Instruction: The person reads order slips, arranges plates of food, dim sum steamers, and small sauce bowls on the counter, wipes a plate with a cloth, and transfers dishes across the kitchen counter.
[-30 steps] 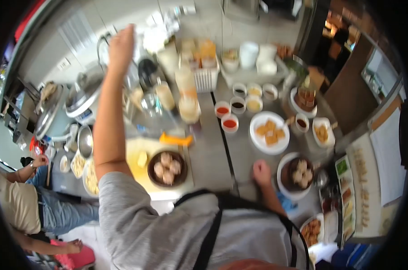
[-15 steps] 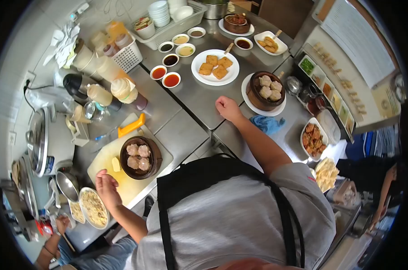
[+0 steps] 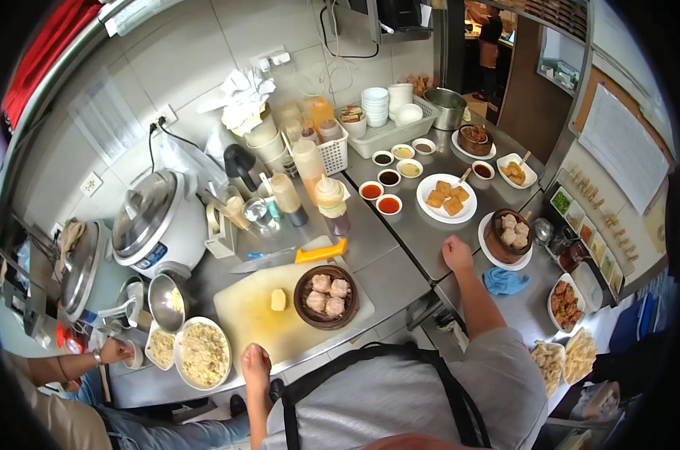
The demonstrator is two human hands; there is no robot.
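My left hand (image 3: 256,362) hovers at the front edge of the yellow-stained cutting board (image 3: 239,300), its fingers curled in with nothing visible in them. Beyond it on the board lie a small pale yellow block (image 3: 278,300) and a round steamer basket (image 3: 307,318) holding several dumplings (image 3: 335,305). My right hand (image 3: 457,253) rests as a fist on the steel counter. Just past it is a white plate of golden fried squares (image 3: 445,196). To its right, a second steamer basket (image 3: 497,244) of dumplings stands on a plate, with a blue cloth (image 3: 505,281) in front.
An orange-handled knife (image 3: 321,251) lies at the board's back edge. Squeeze bottles (image 3: 331,196), sauce dishes (image 3: 389,204) and a rice cooker (image 3: 156,217) stand behind. Left are a dish of fried rice (image 3: 203,352) and a co-worker's hand (image 3: 116,350). A bowl of fried pieces (image 3: 565,304) is right.
The view has tilted up and turned left, showing more wall and the co-worker. My left hand has drawn back from the board and its fingers have curled in. My right fist stays on the counter.
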